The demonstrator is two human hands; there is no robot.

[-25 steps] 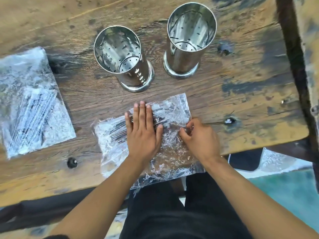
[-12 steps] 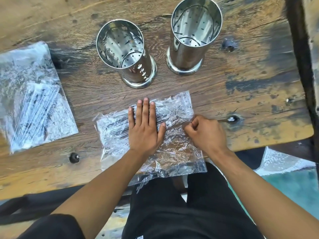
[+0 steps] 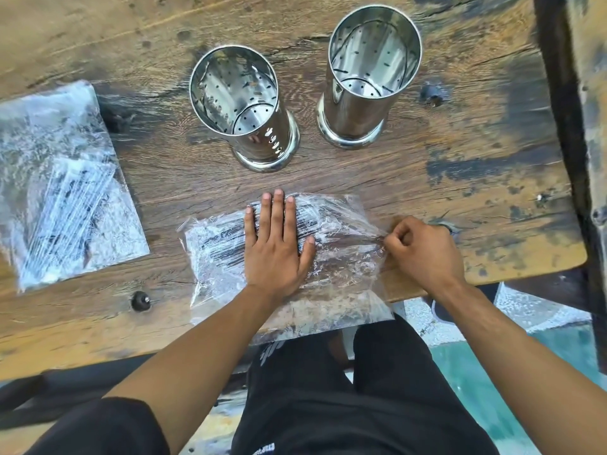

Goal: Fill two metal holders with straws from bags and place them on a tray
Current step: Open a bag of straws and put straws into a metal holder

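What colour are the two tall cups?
Shiny silver metal holders, dotted with little holes, seen in the head view.

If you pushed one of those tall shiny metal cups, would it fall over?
Probably not from a gentle nudge: the right perforated steel holder stands on a flared base wider than its body. A push near the rim might tip it, since it is tall and looks empty. On its side, the round body would likely roll across the wooden table.

Both bare forearms reach forward.
Left hand (image 3: 277, 247) lies flat, fingers straight; right hand (image 3: 423, 251) is curled, fingertips pinched.
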